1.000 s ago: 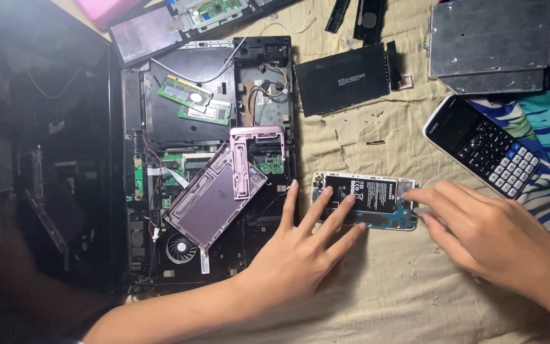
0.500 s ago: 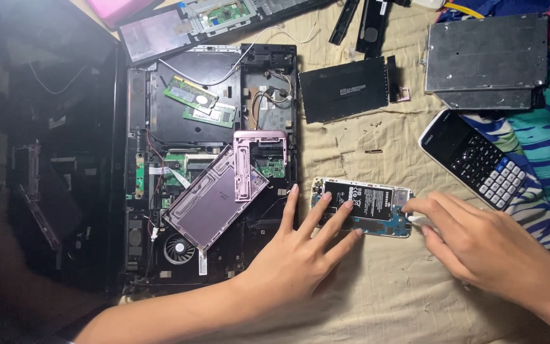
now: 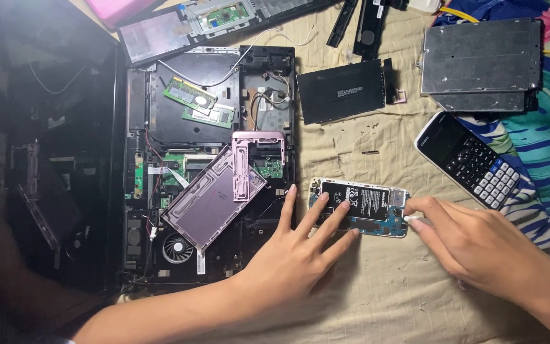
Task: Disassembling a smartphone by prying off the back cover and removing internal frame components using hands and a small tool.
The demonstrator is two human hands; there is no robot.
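An opened phone (image 3: 367, 204) with its black battery and blue circuit board exposed lies on a beige cloth. My left hand (image 3: 297, 251) lies flat with its fingers spread, the fingertips pressing on the phone's left half. My right hand (image 3: 479, 245) pinches a small white piece (image 3: 410, 218) at the phone's right end. A pink phone back cover (image 3: 214, 194) rests on the opened laptop base (image 3: 208, 159) to the left.
A black calculator (image 3: 469, 159) lies to the upper right of the phone. A black flat module (image 3: 342, 90) and grey metal plates (image 3: 479, 64) sit further back. Small screws are scattered on the cloth (image 3: 377, 299). Laptop panels lie along the top edge.
The view shifted slightly. My right hand's fingertips moved in to the phone's right end, now pinching a small white piece. My left hand stayed on the phone.
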